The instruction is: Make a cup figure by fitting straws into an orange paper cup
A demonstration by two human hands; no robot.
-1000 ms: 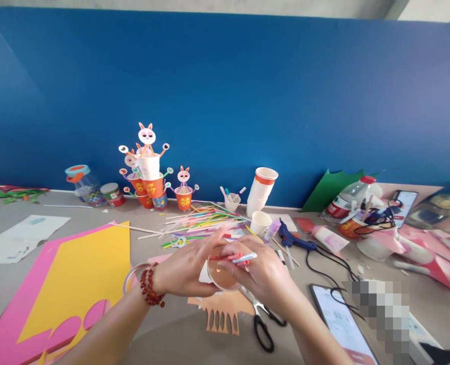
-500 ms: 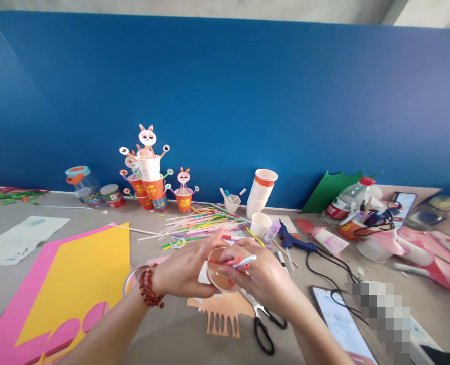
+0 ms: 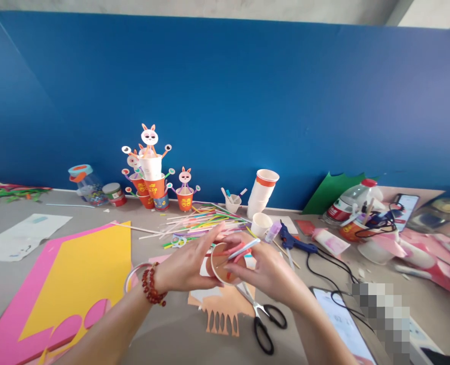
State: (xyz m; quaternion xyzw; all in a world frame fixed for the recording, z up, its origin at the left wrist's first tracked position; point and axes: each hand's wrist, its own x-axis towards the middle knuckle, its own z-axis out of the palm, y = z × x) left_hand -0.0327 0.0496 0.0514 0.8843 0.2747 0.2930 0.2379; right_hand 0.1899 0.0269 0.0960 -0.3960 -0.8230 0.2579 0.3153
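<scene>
My left hand (image 3: 185, 263) is wrapped round the side of a paper cup (image 3: 223, 264), which is tipped so its open mouth faces me. My right hand (image 3: 265, 268) pinches a red straw and a light blue straw (image 3: 243, 248) at the cup's rim, both reaching across the mouth. A red bead bracelet and a clear bangle sit on my left wrist (image 3: 149, 284). Below the cup lie black-handled scissors (image 3: 265, 322) and a tan cut-out with fringe slits (image 3: 222, 312).
Coloured straws (image 3: 202, 220) lie scattered behind my hands. Rabbit cup figures (image 3: 152, 175) stand against the blue wall, beside a stack of paper cups (image 3: 262, 191). A blue glue gun (image 3: 291, 238), a phone (image 3: 339, 324), a water bottle (image 3: 350, 198) and pink-yellow foam sheets (image 3: 76, 276) surround the work area.
The straws in my right hand have tilted up and lifted towards the cup's upper rim. The cup has turned slightly and both hands have risen a little.
</scene>
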